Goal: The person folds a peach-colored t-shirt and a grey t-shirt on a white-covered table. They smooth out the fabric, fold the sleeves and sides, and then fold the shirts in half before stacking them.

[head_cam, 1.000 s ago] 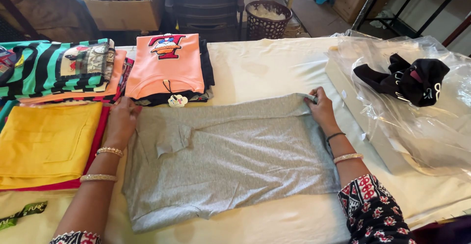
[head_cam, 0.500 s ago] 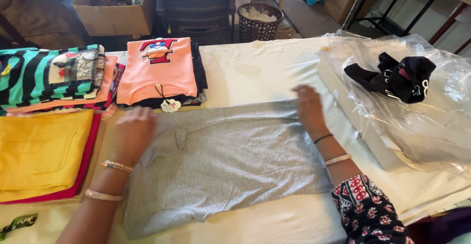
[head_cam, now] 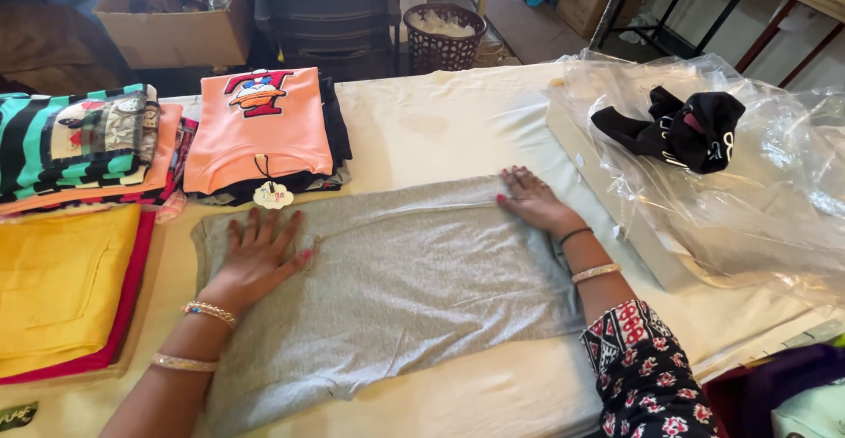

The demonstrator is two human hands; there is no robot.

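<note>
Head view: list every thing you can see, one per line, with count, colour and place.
Garment: one, grey, flat at table centre.
Folded shirt: one, peach, top of pile behind the garment.
Striped stack: one, teal and black, far left.
Folded cloth: one, yellow, on red, left edge.
Plastic sheet: one, clear, right.
Black cloth: one, on the plastic.
Basket: one, dark, floor beyond table.
Cardboard box: one, brown, floor.
Left hand: flat on garment.
Right hand: flat on garment's far edge.

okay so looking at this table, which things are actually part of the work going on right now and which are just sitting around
In hand: grey garment, lying flat, left hand and right hand pressed on it.

Lying about: orange shirt stack, striped stack, yellow cloth, black cloth on clear plastic, wicker basket, cardboard box.
</note>
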